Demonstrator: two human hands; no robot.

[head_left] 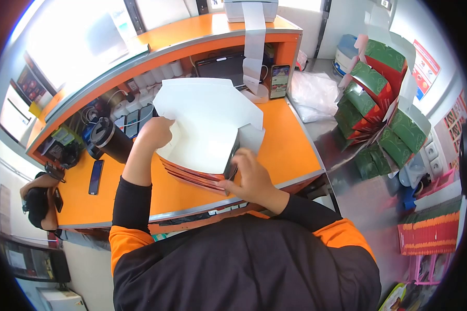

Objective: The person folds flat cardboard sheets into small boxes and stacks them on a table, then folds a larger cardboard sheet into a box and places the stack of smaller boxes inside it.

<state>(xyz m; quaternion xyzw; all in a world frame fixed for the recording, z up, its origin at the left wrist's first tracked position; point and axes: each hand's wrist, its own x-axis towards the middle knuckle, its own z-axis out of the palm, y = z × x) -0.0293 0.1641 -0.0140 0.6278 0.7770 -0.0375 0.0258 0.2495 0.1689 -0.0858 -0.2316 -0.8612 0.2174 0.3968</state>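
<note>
A cardboard box (202,135) with a white inside lies on the orange counter in front of me, its far flap raised. Layered red edges (192,179) show beneath it at the front, like a stack of more boxes. My left hand (156,133) is closed at the box's left wall, fingers curled over the edge. At the front right corner, my right hand (251,179) grips the side wall, thumb low against the red layers and fingers bent near a folded side flap (250,141).
On the orange counter (285,150) are a black tumbler (110,139), a dark phone (95,177) and a propped phone (279,82). A printer (251,10) trails paper from the shelf. Folded green-and-red boxes (392,137) pile up at right. Another person's arm (41,181) rests at left.
</note>
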